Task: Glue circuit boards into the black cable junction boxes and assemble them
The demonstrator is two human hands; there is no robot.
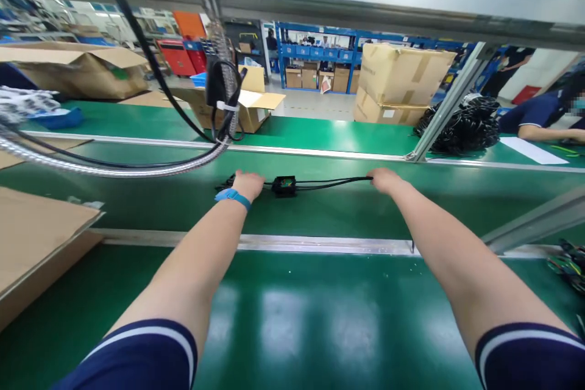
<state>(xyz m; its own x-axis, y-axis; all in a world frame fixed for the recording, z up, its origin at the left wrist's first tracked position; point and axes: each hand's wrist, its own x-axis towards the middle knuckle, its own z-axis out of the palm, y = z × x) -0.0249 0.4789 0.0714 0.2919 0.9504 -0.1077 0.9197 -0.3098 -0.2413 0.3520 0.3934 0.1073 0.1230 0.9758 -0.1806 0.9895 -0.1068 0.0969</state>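
Your right hand (384, 180) pinches at least two black cables (333, 183) right of centre; your left hand (248, 184) covers the leads (225, 184), its grip hidden, so I cannot tell. One black module (284, 186) sits mid-frame between them. Two metal rails (320, 245) edge the green strip (320, 216), leaving room below the module.

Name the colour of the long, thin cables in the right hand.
The long, thin cables are black, clearest in the head view.
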